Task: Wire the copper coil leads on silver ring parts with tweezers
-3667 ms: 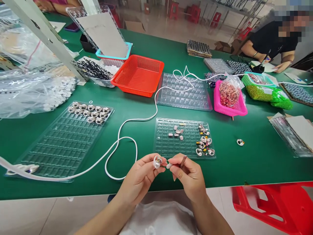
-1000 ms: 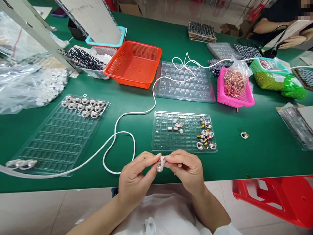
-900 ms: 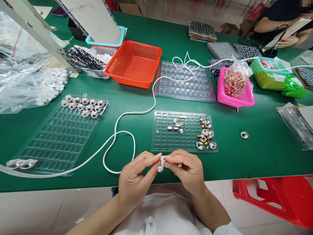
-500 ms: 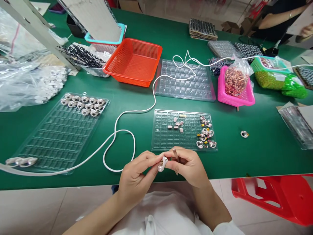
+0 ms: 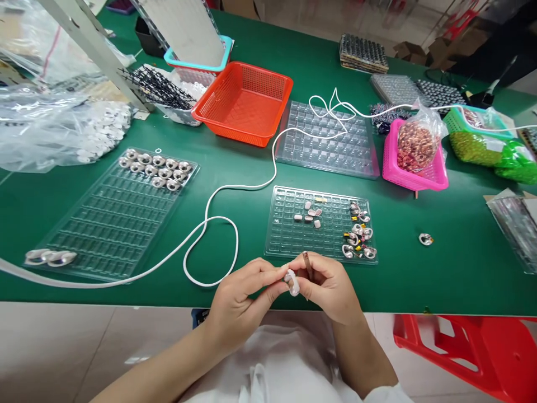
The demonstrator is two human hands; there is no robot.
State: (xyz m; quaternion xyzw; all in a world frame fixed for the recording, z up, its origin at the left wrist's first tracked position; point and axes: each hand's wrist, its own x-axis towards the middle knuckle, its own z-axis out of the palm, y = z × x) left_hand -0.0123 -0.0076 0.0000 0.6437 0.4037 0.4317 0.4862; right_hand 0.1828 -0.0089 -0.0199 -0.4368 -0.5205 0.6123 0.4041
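Between the fingertips of both hands, just over the table's front edge, is a small white curved earphone piece [image 5: 293, 284]. My left hand [image 5: 243, 296] pinches it from the left with thumb and index finger. My right hand [image 5: 333, 288] grips its right side and also keeps a thin brown metal tool [image 5: 308, 265], like tweezers, upright in the fingers. Just beyond lies a clear tray [image 5: 289, 243] with small pale blocks in its middle and several earphone pieces [image 5: 356, 230] with yellow tabs on its right. A single similar piece [image 5: 425, 239] lies farther right.
At left a clear tray [image 5: 121, 218] holds several silvery shells. A white cable [image 5: 235, 187] loops across the green table. Behind are a red basket [image 5: 247, 112], another clear tray [image 5: 327, 148] and a pink basket [image 5: 413, 178]. A red stool [image 5: 495, 352] stands at lower right.
The earphone piece has turned slightly between my fingertips, and both hands still hold it. The view has shifted, so the table's contents appear farther right. The other person's arm has left the view.
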